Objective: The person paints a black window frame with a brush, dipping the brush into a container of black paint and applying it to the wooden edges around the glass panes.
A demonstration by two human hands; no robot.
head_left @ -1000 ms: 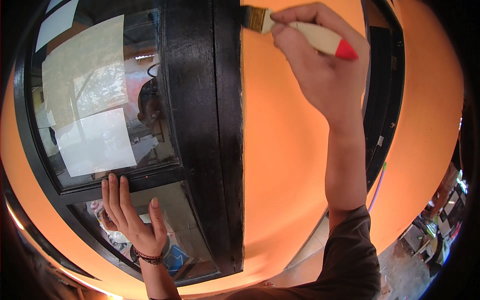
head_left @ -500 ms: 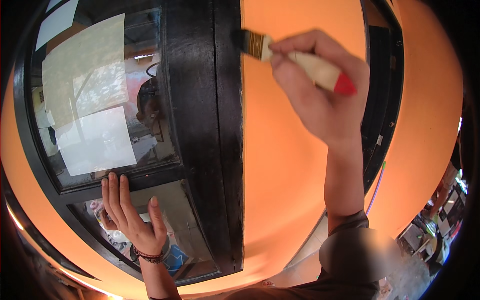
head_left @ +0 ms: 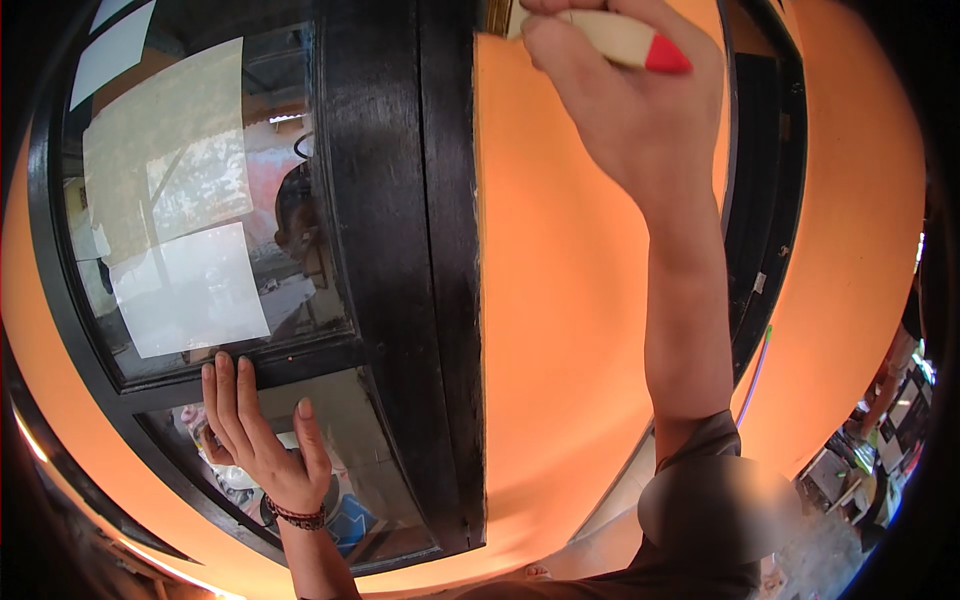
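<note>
Paintbrush (head_left: 608, 38) rose, gripped in the right hand (head_left: 645, 125) (judged light, stiff-handled, best held near the ferrule (head_left: 497, 16)); left hand (head_left: 268, 450) lay spread over the glazed door (head_left: 385, 250)

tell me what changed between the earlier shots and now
The right hand carried the brush down, then back up past where it began; the bristles can no longer be made out at the picture's top edge. Nothing was picked up or let go. The left hand stays spread at the black frame's crossbar.
</note>
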